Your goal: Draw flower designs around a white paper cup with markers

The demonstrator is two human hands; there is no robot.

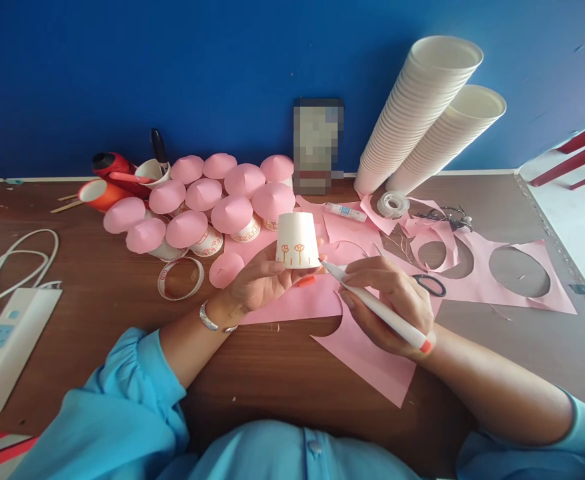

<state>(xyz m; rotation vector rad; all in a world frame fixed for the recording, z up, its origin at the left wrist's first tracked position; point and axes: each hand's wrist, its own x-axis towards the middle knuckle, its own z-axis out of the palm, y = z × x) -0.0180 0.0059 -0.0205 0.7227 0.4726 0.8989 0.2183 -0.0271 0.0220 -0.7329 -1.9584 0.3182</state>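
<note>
My left hand (261, 283) holds a white paper cup (297, 240) upside down above the wooden table (97, 313). Small orange flowers are drawn low on the cup's side. My right hand (389, 300) grips a white marker pen (377, 308) with an orange end, its tip touching the cup's lower right edge. Both hands hover over pink paper sheets (362, 347) with round holes cut out. A silver bracelet sits on my left wrist.
Several pink-capped cup mushrooms (207, 203) cluster behind the cup. Two leaning stacks of white cups (422, 113) rest against the blue wall. Scissors (429, 285), tape roll (393, 203), glue tube (345, 212) lie right; a power strip (9, 347) lies left.
</note>
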